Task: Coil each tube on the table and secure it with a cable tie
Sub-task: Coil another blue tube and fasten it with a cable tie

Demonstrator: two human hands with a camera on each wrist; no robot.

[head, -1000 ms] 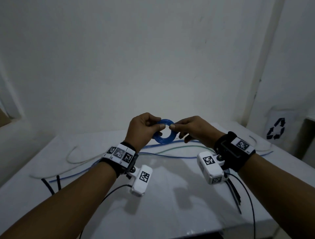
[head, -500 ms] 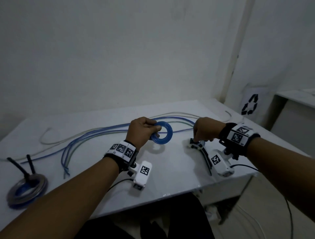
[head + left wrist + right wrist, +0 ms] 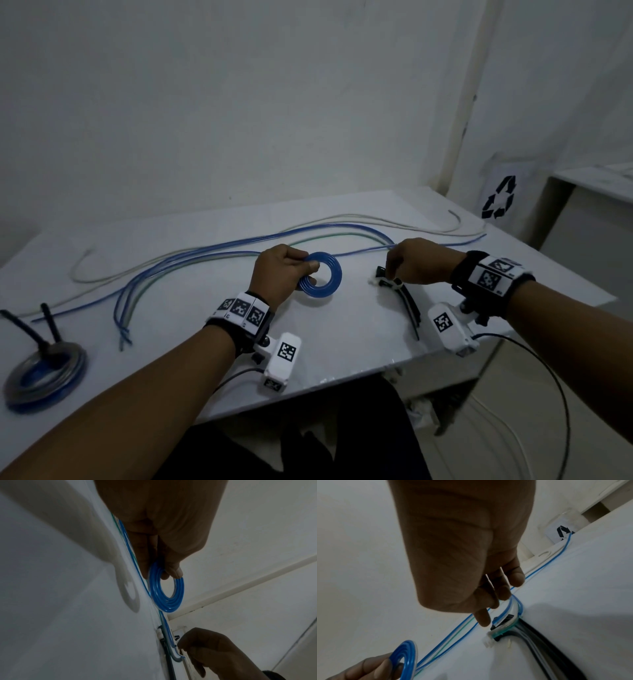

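- Left hand (image 3: 279, 274) pinches the blue tube coil (image 3: 322, 277), holding it just above the bench (image 3: 342, 339) mid-scene.
- Right hand (image 3: 416, 265) reaches down over the cable ties (image 3: 407, 301) bundle at right; I can't tell if the fingers grip one.
- Loose tubes (image 3: 205, 253) lie along the far side.
- I see finished coils (image 3: 42, 377) near left.
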